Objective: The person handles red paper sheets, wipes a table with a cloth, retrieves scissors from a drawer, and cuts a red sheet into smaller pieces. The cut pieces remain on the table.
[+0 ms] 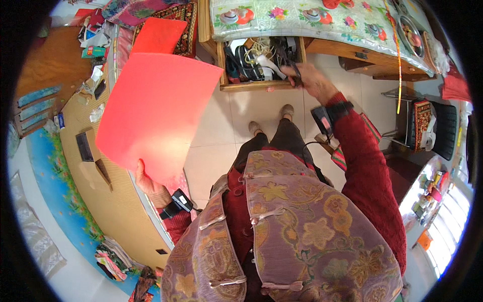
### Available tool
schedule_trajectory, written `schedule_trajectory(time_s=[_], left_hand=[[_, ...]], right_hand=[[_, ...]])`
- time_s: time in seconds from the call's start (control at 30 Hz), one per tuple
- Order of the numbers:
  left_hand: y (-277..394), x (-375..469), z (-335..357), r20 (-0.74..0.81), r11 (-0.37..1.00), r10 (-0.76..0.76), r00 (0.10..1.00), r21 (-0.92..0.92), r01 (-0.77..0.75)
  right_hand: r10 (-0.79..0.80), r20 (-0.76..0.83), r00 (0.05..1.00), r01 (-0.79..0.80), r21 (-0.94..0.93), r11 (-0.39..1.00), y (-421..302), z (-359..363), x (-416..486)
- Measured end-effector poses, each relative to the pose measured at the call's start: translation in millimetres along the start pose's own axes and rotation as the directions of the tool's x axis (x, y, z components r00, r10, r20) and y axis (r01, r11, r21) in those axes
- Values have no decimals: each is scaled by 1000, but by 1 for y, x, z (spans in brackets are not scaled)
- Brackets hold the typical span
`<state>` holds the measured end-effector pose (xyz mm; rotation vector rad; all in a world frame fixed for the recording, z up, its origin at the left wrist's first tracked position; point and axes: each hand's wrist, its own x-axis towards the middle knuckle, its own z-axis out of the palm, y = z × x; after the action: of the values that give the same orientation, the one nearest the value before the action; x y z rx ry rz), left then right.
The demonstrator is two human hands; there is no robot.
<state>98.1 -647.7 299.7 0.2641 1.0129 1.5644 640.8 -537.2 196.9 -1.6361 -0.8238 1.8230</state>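
Note:
My left hand [148, 184] grips the lower edge of a large sheet of red paper [162, 105], its thumb on the upper face. Behind the sheet's top edge lies another red piece [160, 36]. My right hand [307, 80], somewhat blurred, is at the front right corner of an open wooden drawer [245, 88]. Its fingers are around a dark looped object [297, 77], perhaps scissor handles; the blur leaves this unsure. Inside the drawer are a tangled pale cable [260, 51], a white object [267, 65] and several dark cords and items.
A table with a flowered plastic cover [290, 19] stands above the drawer. A bed-like platform [124, 211] with an opened cardboard box [92, 145] runs along the left. A black chair [445, 130] and a striped woven seat [339, 157] are at the right.

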Motion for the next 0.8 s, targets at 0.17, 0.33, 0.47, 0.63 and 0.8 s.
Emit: schedule_trajectory(time_s=[0.17,0.33,0.47,0.63,0.8], left_hand=[[-10,20,24,199,1000,-13,980,26,8],[-31,56,56,154,997,-53,987,55,45],[-60,80,104,160,994,-65,985,96,50],[-106,87,179,274,978,-101,956,204,45],[-130,86,228,317,969,-164,934,230,92]], right_hand=[[13,171,985,-38,143,989,31,6,-104],[-139,185,973,65,357,932,40,11,-193],[-280,163,946,172,480,860,38,1,-220],[-429,-5,903,406,331,852,31,-20,-204],[-475,-86,876,440,544,714,14,-56,-167]])
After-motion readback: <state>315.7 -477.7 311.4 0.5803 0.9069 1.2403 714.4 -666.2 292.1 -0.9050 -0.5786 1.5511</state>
